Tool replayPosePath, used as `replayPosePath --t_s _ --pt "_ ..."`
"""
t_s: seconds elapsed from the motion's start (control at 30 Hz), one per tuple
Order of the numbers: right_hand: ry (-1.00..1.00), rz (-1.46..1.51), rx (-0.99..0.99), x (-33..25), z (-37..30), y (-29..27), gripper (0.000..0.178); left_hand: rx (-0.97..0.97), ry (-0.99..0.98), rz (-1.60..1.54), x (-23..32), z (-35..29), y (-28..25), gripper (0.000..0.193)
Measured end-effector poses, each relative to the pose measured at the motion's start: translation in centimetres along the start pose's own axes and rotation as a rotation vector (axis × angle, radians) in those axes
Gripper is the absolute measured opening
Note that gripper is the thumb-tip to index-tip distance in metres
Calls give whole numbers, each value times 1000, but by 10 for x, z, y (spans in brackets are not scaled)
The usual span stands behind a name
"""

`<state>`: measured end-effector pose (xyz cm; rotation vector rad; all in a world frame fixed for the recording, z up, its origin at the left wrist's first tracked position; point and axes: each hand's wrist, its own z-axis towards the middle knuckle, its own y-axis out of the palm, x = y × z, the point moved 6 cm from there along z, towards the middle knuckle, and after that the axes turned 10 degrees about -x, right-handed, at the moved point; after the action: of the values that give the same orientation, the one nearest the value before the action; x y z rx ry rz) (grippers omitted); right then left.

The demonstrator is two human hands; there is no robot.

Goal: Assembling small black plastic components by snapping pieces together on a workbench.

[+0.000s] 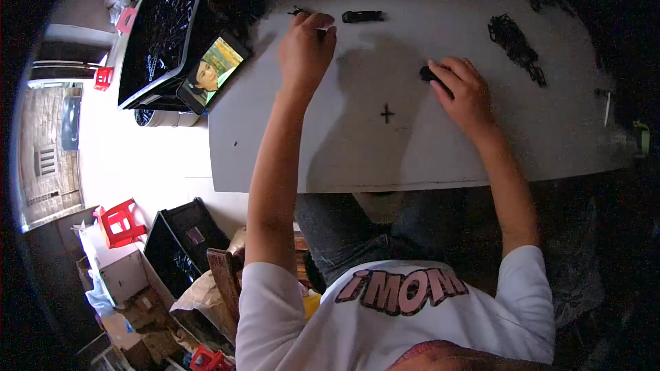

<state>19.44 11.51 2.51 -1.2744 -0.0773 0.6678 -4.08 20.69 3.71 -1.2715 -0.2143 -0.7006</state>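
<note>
My left hand (307,51) is over the far left part of the grey table (268,151), its fingers curled inward. What lies under those fingers is mostly hidden. A thin black piece (298,11) pokes out just beyond them. Beside that hand, to the right, lies a small black bundle of flat parts (362,16). Further right and nearer to me, my right hand (464,89) is closed around a small black bundle (427,74), which shows at its fingertips. A dark cross-shaped piece or mark (386,113) is on the table between my arms.
A long heap of black chain-like parts (515,48) lies at the right. On the left, a phone (213,72) leans by a black crate (165,24) of black parts. Red stools (122,223), another black crate (182,240) and cardboard boxes (148,316) stand on the floor.
</note>
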Motion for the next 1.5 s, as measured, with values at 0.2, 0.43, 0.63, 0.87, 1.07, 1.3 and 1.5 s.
replayPosePath --t_s 0.2,0.43,0.63,0.87,1.07,1.3,1.5 --pt "3 39 -17 -5 1 -1 32 -104 27 150 12 21 23 24" --pt "186 82 -103 -5 -6 0 31 -291 -63 -61 30 -24 25 22" --pt "58 257 -82 -43 7 -14 31 -342 63 -245 67 -68 25 22" --pt "23 261 -121 -54 5 -22 31 -379 35 -401 78 -75 21 22" --pt "-13 248 -122 -58 0 -24 31 -369 21 -486 81 -79 20 21" --pt "-52 209 -153 -68 -11 -25 31 -488 33 -573 76 -91 26 25" --pt "-68 191 -132 -75 -22 -28 32 -555 -84 -681 76 -100 31 25"
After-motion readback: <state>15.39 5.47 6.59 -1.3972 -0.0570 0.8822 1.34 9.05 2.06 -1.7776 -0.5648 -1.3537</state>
